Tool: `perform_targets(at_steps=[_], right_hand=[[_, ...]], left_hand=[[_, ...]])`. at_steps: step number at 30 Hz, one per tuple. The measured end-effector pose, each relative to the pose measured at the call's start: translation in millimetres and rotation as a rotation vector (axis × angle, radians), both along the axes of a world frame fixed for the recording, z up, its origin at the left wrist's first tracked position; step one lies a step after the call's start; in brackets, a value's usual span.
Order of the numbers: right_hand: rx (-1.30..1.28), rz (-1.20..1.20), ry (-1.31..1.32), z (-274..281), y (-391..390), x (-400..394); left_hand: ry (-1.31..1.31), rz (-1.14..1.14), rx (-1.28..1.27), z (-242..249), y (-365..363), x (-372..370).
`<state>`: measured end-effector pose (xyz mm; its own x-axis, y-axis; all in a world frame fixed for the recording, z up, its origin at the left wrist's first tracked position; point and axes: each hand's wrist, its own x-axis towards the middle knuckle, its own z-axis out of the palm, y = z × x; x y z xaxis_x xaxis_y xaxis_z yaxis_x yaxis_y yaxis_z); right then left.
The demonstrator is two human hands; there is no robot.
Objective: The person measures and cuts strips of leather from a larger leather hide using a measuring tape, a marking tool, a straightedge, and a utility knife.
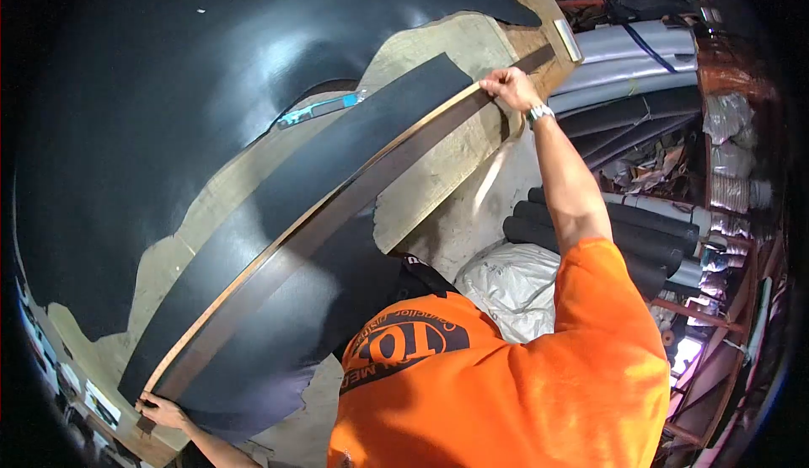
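A long thin tan strip [278, 245] runs diagonally over a black leather piece [337, 152], along the edge of a dark brown straight bar [295, 257]. My right hand [510, 89], with a watch on its wrist, pinches the strip near its upper right end. Down at the lower left, my left hand [164, 411] has its fingers closed on the other end, close to the table edge. A teal utility knife [320, 111] lies beyond the leather piece, between it and a large black hide [194, 114].
Bare wood of the table [438, 38] shows between the leather pieces. Silver rolls [632, 47] and dark rolls [590, 232] are stacked to the right. A white plastic sack [510, 283] is on the floor beside me. Shelving [725, 333] stands at far right.
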<state>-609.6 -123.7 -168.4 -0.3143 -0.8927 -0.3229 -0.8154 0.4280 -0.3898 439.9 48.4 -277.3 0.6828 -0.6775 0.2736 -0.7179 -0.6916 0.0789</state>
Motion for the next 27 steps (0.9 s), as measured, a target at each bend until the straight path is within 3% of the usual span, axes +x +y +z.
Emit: perform_targets(at_steps=[2, 7, 17, 20, 23, 26, 27], right_hand=[[-0.084, -0.056, 0.006, -20.7, -8.5, -18.9], [-0.017, -0.065, 0.105, -33.5, -28.6, -26.1], [0.031, -0.142, -0.013, -58.1, -42.3, -42.3], [0.043, -0.125, 0.125, -51.7, -41.1, -36.0], [0.048, -0.023, 0.23, -34.9, -42.1, -31.5], [0.178, 0.126, -0.115, 60.1, -62.9, 0.3], [0.014, 0.222, -0.181, 93.0, -69.3, 9.7]], left_hand=[[-0.016, 0.005, 0.021, -1.7, -0.9, 4.7], [0.062, 0.027, 0.027, 4.6, -2.1, -4.1], [0.072, 0.004, 0.028, 17.7, -7.2, -21.8], [0.095, -0.015, 0.019, 13.2, -4.7, -9.1], [0.029, -0.077, -0.064, 9.4, -3.6, -2.5], [-0.004, -0.201, 0.12, 28.4, -19.5, 23.0], [0.141, -0.422, -0.103, 48.4, -34.0, 19.5]])
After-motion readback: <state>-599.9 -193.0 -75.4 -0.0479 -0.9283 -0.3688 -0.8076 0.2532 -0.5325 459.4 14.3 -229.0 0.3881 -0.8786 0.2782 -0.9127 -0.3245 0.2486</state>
